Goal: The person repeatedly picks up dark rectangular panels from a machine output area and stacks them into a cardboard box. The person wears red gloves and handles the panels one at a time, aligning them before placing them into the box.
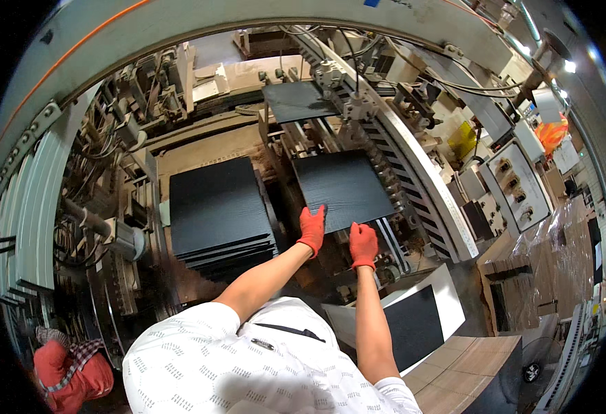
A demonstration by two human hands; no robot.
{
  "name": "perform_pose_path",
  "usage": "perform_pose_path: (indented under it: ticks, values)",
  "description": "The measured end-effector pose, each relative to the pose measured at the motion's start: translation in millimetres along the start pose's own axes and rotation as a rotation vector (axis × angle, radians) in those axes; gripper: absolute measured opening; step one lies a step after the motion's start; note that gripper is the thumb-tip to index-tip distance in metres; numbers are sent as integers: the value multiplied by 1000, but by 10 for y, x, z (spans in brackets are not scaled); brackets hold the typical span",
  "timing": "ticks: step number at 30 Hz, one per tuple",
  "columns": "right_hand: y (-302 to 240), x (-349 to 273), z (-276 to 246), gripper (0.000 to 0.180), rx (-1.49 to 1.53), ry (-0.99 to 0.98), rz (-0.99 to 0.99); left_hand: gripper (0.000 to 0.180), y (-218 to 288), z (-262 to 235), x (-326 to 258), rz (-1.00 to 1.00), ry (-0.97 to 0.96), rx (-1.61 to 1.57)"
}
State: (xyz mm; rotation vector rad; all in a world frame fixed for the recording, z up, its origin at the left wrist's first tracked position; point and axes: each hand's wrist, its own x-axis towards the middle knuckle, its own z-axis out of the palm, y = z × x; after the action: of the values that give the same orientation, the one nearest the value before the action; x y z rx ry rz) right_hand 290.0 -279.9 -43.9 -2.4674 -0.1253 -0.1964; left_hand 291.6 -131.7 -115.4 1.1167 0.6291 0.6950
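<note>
A black panel with a faint wood-grain surface lies on the machine's rails in front of me. My left hand, in a red glove, holds it by its near left corner, with a finger or thumb over the top. In a matching glove, my right hand is closed at the panel's near edge; the fingers beneath are hidden. To the left stands a stack of similar black panels, its near edges slightly uneven. Farther along the rails lies another dark panel, apart from both hands.
A long metal beam with striped marking runs along the rails' right side. Right of it is a control box with knobs. Wrapped brown boards and a brown-topped stack stand near right. A person in red is at lower left.
</note>
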Motion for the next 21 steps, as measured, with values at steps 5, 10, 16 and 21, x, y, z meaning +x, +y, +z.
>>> perform_pose_path:
  ticks: [5,10,16,21]
  values:
    - [242,406,441,42,316,127,-151,35,-28,164,236,-71,78,176]
    - [302,597,551,41,729,-16,134,34,-47,384,319,36,152,147]
    - [331,633,527,38,880,1,299,35,146,533,184,-14,166,374]
    - [237,604,456,40,785,-24,293,36,34,470,234,67,129,293]
